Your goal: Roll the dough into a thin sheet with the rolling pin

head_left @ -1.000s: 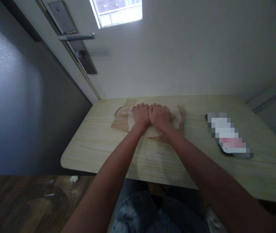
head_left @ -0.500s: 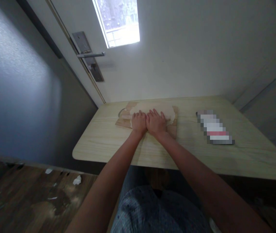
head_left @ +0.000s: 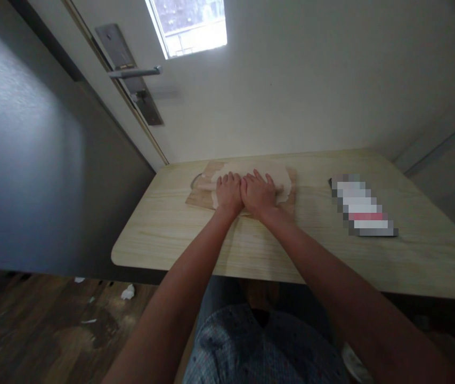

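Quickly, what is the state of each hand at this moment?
Left hand: open, laid over the rolling pin, not visibly gripping it.
Right hand: open, fingers spread, laid over the same pin.

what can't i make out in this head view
All in the head view:
Pin: middle hidden under the left grip and right grip.
Dough: partly covered by the grips and pin.
Flat item: its face is lost to pixelation.
Window: cut off by the top edge, and glare washes out the scene beyond.
Floor scrap: too small to identify.
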Demonstrator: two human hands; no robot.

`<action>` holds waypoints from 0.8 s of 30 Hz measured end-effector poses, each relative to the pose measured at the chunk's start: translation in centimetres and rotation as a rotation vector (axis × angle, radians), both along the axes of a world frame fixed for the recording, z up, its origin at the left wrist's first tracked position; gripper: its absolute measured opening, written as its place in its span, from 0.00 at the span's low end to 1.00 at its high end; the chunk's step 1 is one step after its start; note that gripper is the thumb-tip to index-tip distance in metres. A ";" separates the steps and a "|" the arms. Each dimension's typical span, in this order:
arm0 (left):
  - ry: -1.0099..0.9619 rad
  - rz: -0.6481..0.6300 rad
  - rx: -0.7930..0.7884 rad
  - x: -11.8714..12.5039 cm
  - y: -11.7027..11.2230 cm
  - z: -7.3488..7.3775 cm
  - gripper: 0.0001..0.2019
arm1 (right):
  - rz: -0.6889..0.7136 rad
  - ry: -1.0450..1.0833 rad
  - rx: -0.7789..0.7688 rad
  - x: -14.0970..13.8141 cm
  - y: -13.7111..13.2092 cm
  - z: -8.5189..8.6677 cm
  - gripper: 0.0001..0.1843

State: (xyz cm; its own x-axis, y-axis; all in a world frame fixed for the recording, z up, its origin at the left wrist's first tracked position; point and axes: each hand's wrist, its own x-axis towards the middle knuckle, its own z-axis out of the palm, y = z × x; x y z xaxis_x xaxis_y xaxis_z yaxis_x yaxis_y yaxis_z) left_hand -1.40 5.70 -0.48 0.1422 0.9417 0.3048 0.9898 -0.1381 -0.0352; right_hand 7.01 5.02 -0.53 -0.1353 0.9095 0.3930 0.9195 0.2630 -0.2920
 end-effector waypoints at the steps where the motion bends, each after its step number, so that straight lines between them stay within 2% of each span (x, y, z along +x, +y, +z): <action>1: -0.013 -0.001 0.000 0.1 0.4 0.0 0.18 | -0.006 -0.004 0.002 0.0 0.4 0.0 0.22; 8: -0.065 0.014 0.015 0.3 3.1 0.0 0.18 | -0.058 -0.037 -0.056 0.0 3.1 0.7 0.23; 12: -0.114 0.023 -0.062 0.5 4.5 0.5 0.16 | -0.068 -0.061 -0.094 0.1 4.8 1.3 0.24; 18: -0.165 0.088 -0.127 0.8 7.5 0.8 0.18 | -0.169 -0.027 -0.203 0.1 7.6 2.0 0.26; 24: -0.215 0.123 -0.206 1.1 10.0 1.3 0.17 | -0.163 0.026 -0.281 0.4 10.4 2.3 0.25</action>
